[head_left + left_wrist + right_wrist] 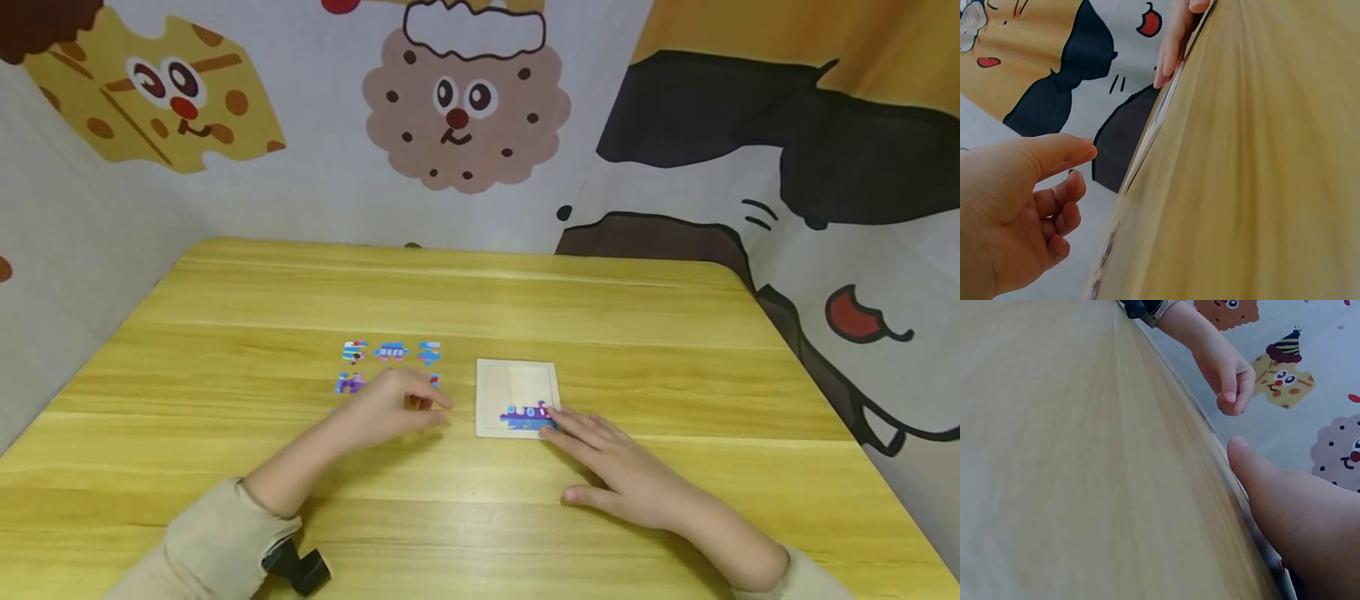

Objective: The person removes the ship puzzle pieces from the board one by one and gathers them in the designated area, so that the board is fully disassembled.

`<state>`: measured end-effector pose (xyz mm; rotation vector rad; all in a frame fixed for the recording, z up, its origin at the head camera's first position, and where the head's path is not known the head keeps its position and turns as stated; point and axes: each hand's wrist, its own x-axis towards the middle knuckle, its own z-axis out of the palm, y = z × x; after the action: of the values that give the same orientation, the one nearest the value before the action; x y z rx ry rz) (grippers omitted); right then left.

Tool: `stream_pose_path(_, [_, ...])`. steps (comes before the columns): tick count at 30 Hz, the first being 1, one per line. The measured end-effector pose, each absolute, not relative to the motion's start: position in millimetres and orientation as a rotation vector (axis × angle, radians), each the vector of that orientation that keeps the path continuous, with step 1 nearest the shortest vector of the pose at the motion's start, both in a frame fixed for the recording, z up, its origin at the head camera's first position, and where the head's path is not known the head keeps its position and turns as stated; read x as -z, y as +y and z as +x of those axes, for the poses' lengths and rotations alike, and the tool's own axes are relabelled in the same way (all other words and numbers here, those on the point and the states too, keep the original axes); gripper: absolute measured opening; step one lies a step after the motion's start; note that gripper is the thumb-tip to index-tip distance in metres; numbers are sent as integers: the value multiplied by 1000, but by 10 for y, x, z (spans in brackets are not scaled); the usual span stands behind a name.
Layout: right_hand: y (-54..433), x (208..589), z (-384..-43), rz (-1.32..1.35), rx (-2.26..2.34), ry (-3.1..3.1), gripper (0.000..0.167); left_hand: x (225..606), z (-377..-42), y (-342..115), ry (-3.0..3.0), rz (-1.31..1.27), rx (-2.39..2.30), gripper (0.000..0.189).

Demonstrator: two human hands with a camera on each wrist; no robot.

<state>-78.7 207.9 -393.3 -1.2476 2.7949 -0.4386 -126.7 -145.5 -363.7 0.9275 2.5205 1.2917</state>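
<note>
A square, pale wooden puzzle tray (517, 381) lies on the table, with joined purple and blue jigsaw pieces (525, 417) in its lower right corner. The fingertips of my right hand (622, 467) touch those pieces at the tray's right edge, its fingers extended and thumb spread. My left hand (386, 408) hovers to the left of the tray, index finger and thumb apart, nothing between them. In the left wrist view the other fingers of the left hand (1022, 206) are loosely curled. Beneath and behind it lie loose jigsaw pieces (392, 351), some partly hidden by the hand.
The wooden table (480, 517) reaches back to a curtain (315, 200) printed with cartoon food faces. A black strap-like device (296, 568) sits at the left sleeve (225, 533). Several loose pieces stand in rows left of the tray.
</note>
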Motion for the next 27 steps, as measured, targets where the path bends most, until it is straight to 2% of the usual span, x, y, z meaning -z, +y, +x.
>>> stream_pose_path(15, [2089,3945,-838,-1318,447,2735,68,3702,-1433,-957,2505,948,-1287,17])
stream_pose_path(27, [2097,3964,-844,-1336,472,2745,67,3799,-1504,-659,2548,958,-1167,29])
